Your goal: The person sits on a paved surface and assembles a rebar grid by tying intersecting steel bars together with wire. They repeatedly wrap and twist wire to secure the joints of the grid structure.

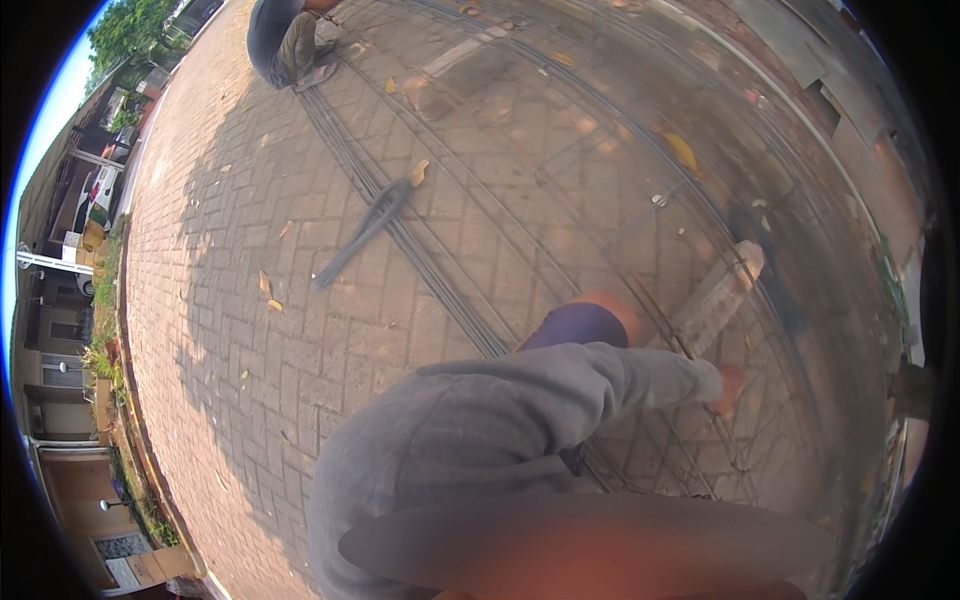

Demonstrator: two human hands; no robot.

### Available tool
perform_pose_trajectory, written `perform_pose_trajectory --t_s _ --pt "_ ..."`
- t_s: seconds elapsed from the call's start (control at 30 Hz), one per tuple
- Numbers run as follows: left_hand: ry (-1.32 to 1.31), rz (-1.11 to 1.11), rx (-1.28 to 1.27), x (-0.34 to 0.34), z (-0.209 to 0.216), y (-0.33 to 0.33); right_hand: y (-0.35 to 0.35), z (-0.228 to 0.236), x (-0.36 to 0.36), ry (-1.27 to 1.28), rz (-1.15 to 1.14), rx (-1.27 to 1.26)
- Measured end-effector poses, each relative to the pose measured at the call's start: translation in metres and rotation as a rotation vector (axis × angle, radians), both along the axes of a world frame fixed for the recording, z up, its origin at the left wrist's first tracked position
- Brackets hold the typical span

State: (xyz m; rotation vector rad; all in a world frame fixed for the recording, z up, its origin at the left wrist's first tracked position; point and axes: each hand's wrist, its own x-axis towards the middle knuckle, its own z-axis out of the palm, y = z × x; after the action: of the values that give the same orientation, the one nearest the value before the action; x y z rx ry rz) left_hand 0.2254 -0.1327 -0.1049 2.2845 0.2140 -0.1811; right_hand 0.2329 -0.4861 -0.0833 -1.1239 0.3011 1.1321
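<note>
My left arm, in a grey long sleeve, reaches across to the right. My left hand (728, 388) is low among thin dark metal rods (665, 325), touching or very near one of them. It looks closed, but blur hides the fingers and anything in them. Just beyond it a pale, rough block (715, 300) lies under the rods. A bent knee in purple cloth (580, 325) shows past my forearm. Nothing of my right hand can be seen. A blurred oval covers the bottom of the picture.
Long rods lie bundled (435, 285) across the brick paving (250, 370), with a looped bunch of wire (375, 225) on top. Another person (280, 45) crouches at the far end. A second block (460, 55) lies farther off. More rods curve along the blurred right side.
</note>
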Motion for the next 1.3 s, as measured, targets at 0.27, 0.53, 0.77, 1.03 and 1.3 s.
perform_pose_trajectory --t_s 0.27,0.53,0.77,1.03,1.3 --pt "-0.177 -0.119 -0.016 -0.02 0.003 0.004 -0.028 -0.015 -0.032 0.123 0.139 0.115" --pt "-0.408 -0.038 0.427 -0.03 -0.034 -0.021 0.021 0.121 -0.061 -0.471 0.254 -0.482" --pt "-0.421 -0.117 0.428 -0.039 -0.033 -0.02 0.073 0.206 -0.072 -0.892 0.638 -0.871" --pt "-0.179 -0.208 0.255 -0.043 -0.018 0.003 0.049 0.171 -0.086 -1.422 0.895 -1.094" --pt "-0.114 -0.193 0.14 -0.05 0.006 0.017 0.077 0.181 -0.109 -1.606 1.016 -1.415"
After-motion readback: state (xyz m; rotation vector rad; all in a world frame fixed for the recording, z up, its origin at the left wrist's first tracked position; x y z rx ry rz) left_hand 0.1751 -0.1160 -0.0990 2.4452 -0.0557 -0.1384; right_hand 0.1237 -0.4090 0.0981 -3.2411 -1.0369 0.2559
